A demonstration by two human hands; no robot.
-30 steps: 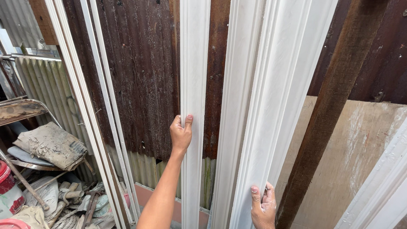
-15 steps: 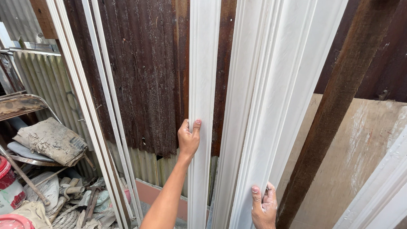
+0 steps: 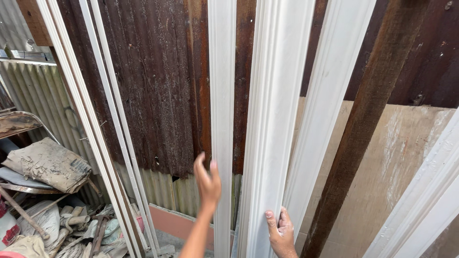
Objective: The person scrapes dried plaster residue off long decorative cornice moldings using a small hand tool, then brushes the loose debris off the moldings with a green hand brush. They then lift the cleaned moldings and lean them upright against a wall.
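White strips: tall white moulding pieces lean upright against a rusty metal wall (image 3: 158, 86).
Left hand: the left hand (image 3: 208, 179) is flat and loose beside the narrow white strip (image 3: 222, 119), fingers straight and close together, just touching its left edge. It is not wrapped around it.
What changed: half a second ago these fingers were curled around that strip, higher up. Now they have let go and dropped lower, so the strip stands by itself against the wall.
Right hand: the right hand (image 3: 281, 234) sits low on the wide white moulding (image 3: 277, 119), as it did before. Its fingers (image 3: 270, 220) curl around the front edge and pinch it.
Edges: a brown wooden beam (image 3: 368, 124) leans just right of the right fingers, past one more white strip. Thin white strips (image 3: 95, 124) lean well to the left of the left fingers.
Open room: a gap of rusty wall lies left of the left fingers. Between the two hands there is little room.
Floor stuff: dirty sacks (image 3: 48, 165) and old tools (image 3: 98, 231) sit low on the far left.
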